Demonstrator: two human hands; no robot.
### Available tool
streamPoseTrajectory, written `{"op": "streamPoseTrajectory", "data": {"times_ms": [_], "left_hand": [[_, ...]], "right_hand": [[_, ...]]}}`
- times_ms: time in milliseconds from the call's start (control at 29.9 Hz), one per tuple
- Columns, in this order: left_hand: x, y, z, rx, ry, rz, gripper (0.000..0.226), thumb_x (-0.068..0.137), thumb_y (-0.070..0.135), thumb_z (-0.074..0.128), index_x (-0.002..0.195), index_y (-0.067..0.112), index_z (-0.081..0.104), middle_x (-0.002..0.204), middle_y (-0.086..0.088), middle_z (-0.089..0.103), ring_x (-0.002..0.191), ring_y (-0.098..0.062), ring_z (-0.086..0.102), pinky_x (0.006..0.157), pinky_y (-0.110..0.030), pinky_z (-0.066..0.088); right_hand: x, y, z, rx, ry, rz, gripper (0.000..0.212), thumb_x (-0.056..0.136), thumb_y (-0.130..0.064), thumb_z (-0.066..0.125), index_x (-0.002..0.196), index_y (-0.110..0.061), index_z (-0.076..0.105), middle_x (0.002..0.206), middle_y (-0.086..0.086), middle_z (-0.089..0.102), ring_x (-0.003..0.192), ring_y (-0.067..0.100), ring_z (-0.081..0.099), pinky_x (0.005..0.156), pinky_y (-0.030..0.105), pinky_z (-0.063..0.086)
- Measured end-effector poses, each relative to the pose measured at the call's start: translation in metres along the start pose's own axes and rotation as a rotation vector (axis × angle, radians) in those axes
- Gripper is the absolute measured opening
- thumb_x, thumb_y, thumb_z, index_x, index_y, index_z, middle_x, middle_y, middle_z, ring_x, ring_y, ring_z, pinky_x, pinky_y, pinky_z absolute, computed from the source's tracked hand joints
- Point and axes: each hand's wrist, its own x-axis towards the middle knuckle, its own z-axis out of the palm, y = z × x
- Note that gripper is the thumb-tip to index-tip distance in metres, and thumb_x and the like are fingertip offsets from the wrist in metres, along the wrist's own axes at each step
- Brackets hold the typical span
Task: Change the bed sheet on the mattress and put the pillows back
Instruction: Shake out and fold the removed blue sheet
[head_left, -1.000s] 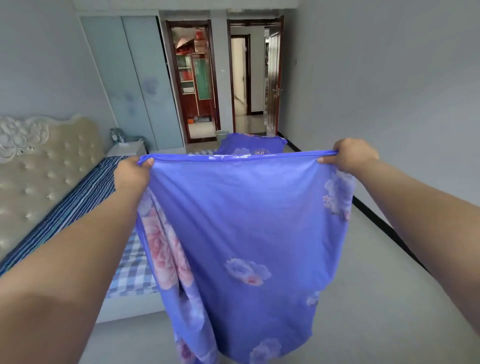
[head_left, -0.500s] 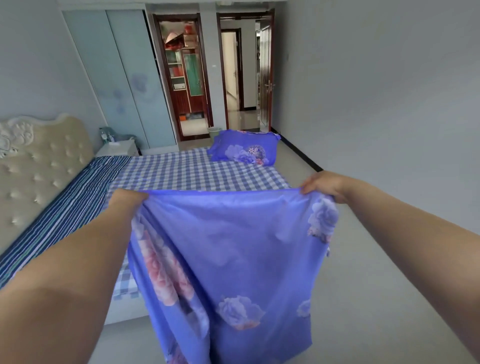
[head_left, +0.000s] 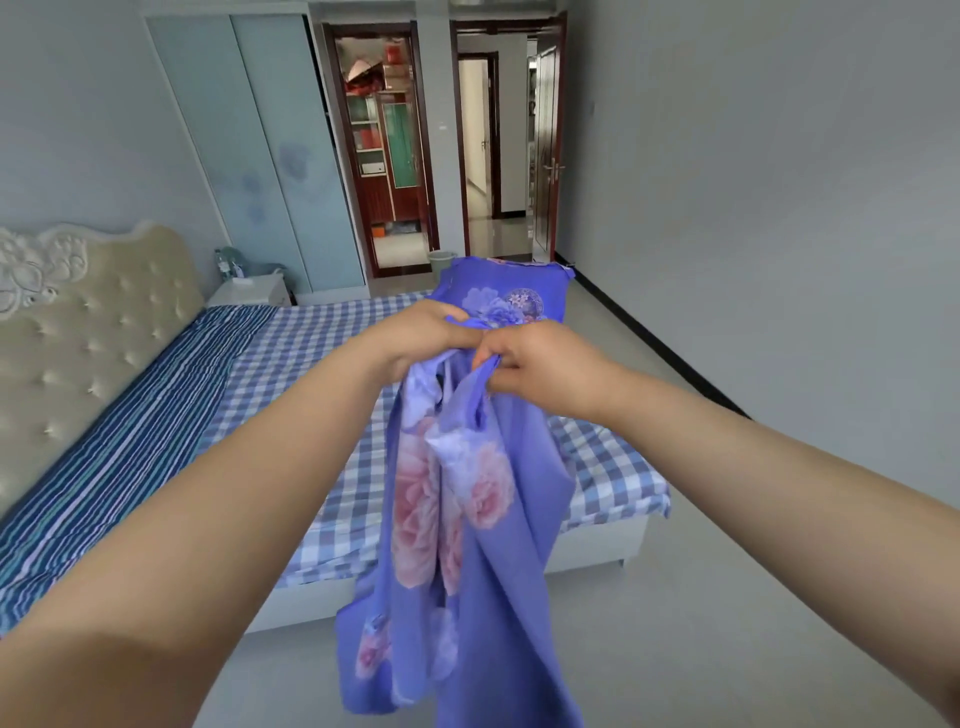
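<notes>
1. Sheet of thin purple-blue cotton printed with pink and lilac roses (head_left: 467, 519) hangs in a loose vertical bundle just short of the bed's foot edge, its lower end near the floor. Fabric is soft, limp and creased.
2. Left hand (head_left: 421, 338) is clenched round the gathered top edge of the floral sheet; right hand (head_left: 535, 369) pinches a fold of the same edge. The two hands are touching or just beside each other above the bed's foot end.
3. Judgement: the step in hand is folding or gathering this sheet. To do it well, match the corners squarely before joining them, keep the edge taut, and lift the trailing end clear of the floor.
4. Bed, a low white-framed mattress (head_left: 592, 551), carries a blue-and-white checked sheet (head_left: 322, 353) lying flat, with a dark blue striped cloth (head_left: 135, 431) along its head side.
5. Cream tufted padded headboard (head_left: 93, 332) stands behind the striped cloth.
6. Purple floral pillow (head_left: 509, 296) rests at the bed's far corner, beyond the hands.
</notes>
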Motion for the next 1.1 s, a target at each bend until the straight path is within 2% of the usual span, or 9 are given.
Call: {"op": "streamPoseTrajectory", "data": {"times_ms": [100,201,301,435,602,736,869,1003,1103], "left_hand": [[-0.018,0.011,0.004,-0.055,-0.088,0.044,0.017,0.071,0.018,0.08,0.073,0.011,0.064,0.077,-0.008,0.062,0.073,-0.017,0.056,0.079,-0.032,0.044],[-0.025,0.01,0.008,-0.134,-0.109,0.09,0.037,0.074,0.028,0.079,0.084,-0.004,0.064,0.079,-0.01,0.063,0.072,-0.015,0.056,0.075,-0.028,0.044],[-0.034,0.01,0.018,-0.208,-0.075,0.08,0.018,0.09,0.016,0.063,0.075,0.006,0.063,0.06,0.003,0.066,0.053,-0.004,0.059,0.057,-0.015,0.047],[-0.036,0.004,0.033,-0.297,0.028,0.036,0.019,0.091,0.019,0.062,0.074,0.011,0.06,0.06,0.0,0.065,0.053,-0.008,0.06,0.057,-0.019,0.05],[-0.022,0.0,0.022,0.151,0.404,-0.087,0.055,0.092,0.064,0.035,0.095,0.013,0.058,0.107,-0.014,0.06,0.103,-0.026,0.057,0.085,-0.031,0.041],[-0.02,-0.016,0.015,0.291,0.249,-0.336,0.092,0.089,0.072,0.015,0.139,0.0,0.043,0.148,-0.019,0.038,0.134,-0.032,0.04,0.109,-0.036,0.03],[-0.021,-0.018,0.032,-0.199,0.274,-0.363,0.091,0.083,0.08,0.025,0.125,0.005,0.056,0.125,-0.014,0.061,0.109,-0.03,0.06,0.083,-0.035,0.051],[-0.033,-0.016,0.064,-0.539,0.112,-0.245,0.071,0.087,0.073,0.034,0.063,0.013,0.061,0.054,-0.001,0.063,0.068,-0.02,0.057,0.068,-0.029,0.044],[-0.048,-0.023,0.085,-0.797,0.05,-0.158,0.047,0.097,0.047,0.044,0.102,0.003,0.063,0.099,-0.012,0.068,0.097,-0.023,0.062,0.089,-0.031,0.046]], "right_hand": [[-0.003,0.011,0.01,0.023,0.266,-0.002,0.014,0.083,-0.02,0.064,0.093,-0.023,0.073,0.095,0.002,0.058,0.095,0.022,0.052,0.077,0.03,0.039],[-0.004,0.009,0.012,0.542,0.161,0.068,0.025,0.082,-0.005,0.069,0.101,-0.023,0.068,0.13,0.003,0.042,0.127,0.014,0.036,0.105,0.031,0.036],[-0.006,0.0,0.024,0.651,0.153,0.121,0.016,0.085,-0.007,0.068,0.1,-0.004,0.07,0.116,0.012,0.064,0.107,0.018,0.057,0.092,0.025,0.043],[-0.01,-0.002,0.032,0.465,0.175,0.228,0.01,0.089,-0.021,0.065,0.091,-0.011,0.067,0.092,-0.001,0.067,0.087,0.011,0.06,0.078,0.017,0.044],[-0.021,-0.003,0.034,0.692,0.312,0.236,0.023,0.089,-0.012,0.064,0.069,-0.018,0.055,0.064,-0.003,0.049,0.053,0.0,0.042,0.057,0.011,0.034],[-0.03,-0.006,0.043,0.836,0.248,0.255,0.017,0.089,-0.007,0.062,0.087,0.01,0.062,0.078,0.01,0.053,0.072,0.012,0.045,0.062,0.013,0.037],[-0.037,-0.011,0.048,0.901,0.18,0.276,0.019,0.091,-0.011,0.061,0.091,0.008,0.063,0.078,0.008,0.052,0.07,0.011,0.045,0.063,0.014,0.038],[-0.035,-0.015,0.049,0.994,0.23,0.369,0.028,0.092,-0.016,0.061,0.066,-0.013,0.051,0.062,0.003,0.042,0.055,0.01,0.036,0.051,0.02,0.03],[-0.036,-0.011,0.05,1.0,0.292,0.454,0.029,0.091,-0.019,0.061,0.065,-0.014,0.052,0.064,0.008,0.05,0.059,0.016,0.045,0.058,0.026,0.038]]}}
